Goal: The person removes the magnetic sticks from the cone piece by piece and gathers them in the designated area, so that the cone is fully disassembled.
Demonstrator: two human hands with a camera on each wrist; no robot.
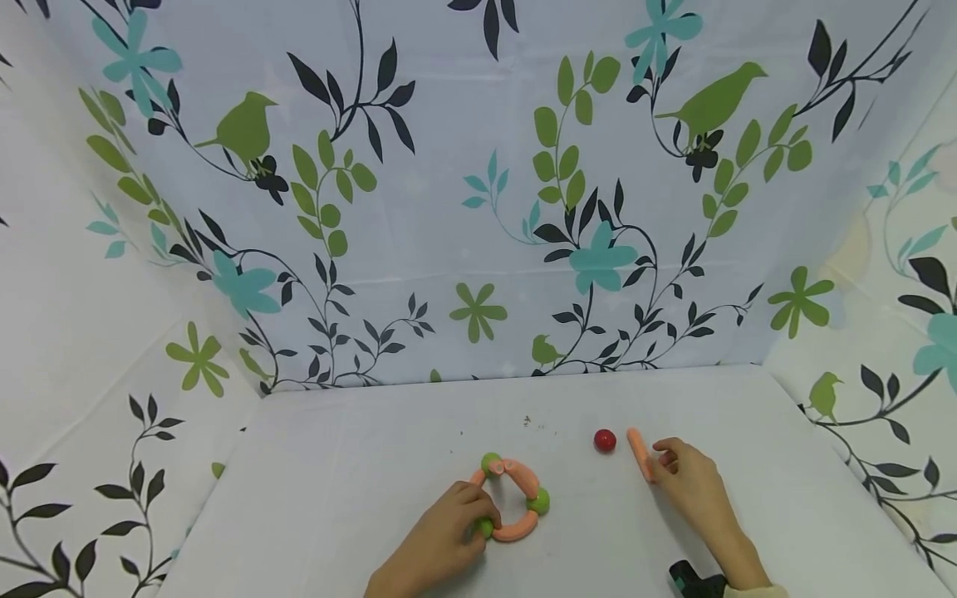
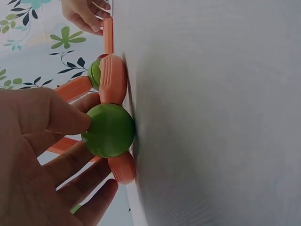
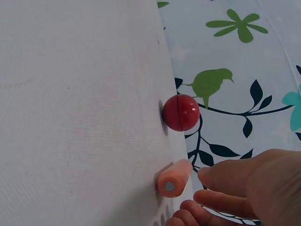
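green ball (image 2: 112, 133), pinched in left grip (image 1: 447, 529)

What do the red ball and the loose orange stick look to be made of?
Red ball: probably hard, glossy plastic, given its bright highlights and seam.
Loose orange stick: likely plastic, fairly matte, showing soft shading; the grey disc in its end may be metal.

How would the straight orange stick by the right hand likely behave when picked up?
The orange stick likely stays stiff, since it looks straight. Its rounded sides could let it roll if nudged. The metallic-looking disc in its end may be magnetic, perhaps clinging.
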